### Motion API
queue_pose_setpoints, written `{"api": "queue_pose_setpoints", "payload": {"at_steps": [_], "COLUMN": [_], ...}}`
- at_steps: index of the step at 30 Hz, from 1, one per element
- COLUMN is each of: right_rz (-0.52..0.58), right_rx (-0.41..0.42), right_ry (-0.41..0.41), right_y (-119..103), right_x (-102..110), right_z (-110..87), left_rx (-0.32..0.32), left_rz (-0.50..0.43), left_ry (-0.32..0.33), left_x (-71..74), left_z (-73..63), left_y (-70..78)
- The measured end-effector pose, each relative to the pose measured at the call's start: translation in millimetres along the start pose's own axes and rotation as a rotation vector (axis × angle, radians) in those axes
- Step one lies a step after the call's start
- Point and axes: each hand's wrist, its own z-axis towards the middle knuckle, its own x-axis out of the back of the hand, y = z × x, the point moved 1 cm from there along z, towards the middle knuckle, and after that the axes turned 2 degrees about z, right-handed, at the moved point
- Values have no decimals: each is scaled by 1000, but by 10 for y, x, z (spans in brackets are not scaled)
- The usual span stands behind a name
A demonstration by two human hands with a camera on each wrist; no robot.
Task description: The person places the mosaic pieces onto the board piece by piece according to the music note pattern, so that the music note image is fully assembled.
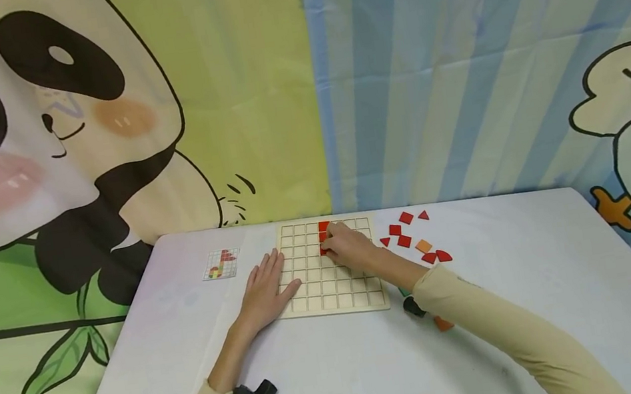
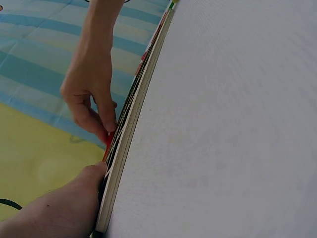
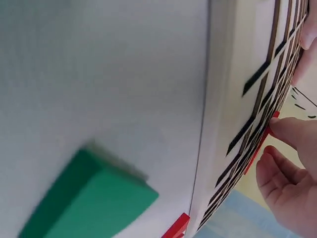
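Note:
A pale wooden grid board lies on the white table. My left hand rests with its fingers spread along the board's left edge, the thumb reaching over the frame. My right hand is over the upper middle of the board, its fingertips pinching a red tile at the grid. Another red tile sits in a cell just beyond those fingers. In the right wrist view, the thumb and bent fingers meet red pieces on the board's surface. The fingers partly hide the pinched tile.
Loose red squares, triangles and rounded pieces lie right of the board, with an orange square among them. A green block and an orange piece are near the right forearm. A small pattern card lies left of the board.

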Motion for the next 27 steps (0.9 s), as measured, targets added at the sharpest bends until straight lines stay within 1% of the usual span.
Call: {"api": "queue_pose_setpoints", "payload": {"at_steps": [4, 6, 10, 13, 16, 18, 20, 22, 25, 27], "right_rz": [-79, -92, -51, 27, 76, 63, 55, 79, 139, 163], "right_rx": [9, 17, -11, -41, -44, -29, -18, -29, -56, -51], "right_ry": [-2, -4, -3, -3, -29, -65, -94, -108, -97, -80], "right_y": [5, -4, -31, -15, 12, 30, 44, 69, 113, 130], "right_x": [-16, -17, -1, 7, 32, 62, 112, 172, 254, 286], "right_z": [-26, -32, -1, 31, 38, 13, -46, -154, -400, -606], "left_rx": [-2, -4, -3, 0, 3, 5, 6, 3, -1, -2], "left_rz": [-3, -2, 2, 2, -3, -8, -10, -9, 4, 10], "left_ry": [-3, -5, 3, 7, 6, 5, 6, 0, -6, -2], "left_x": [3, -3, -13, -17, -15, -12, -14, -14, -10, 5], "left_z": [8, 12, 11, 9, 9, 13, 16, 19, 11, 5], "left_y": [13, 18, 15, 16, 27, 37, 39, 37, 14, -6]}}
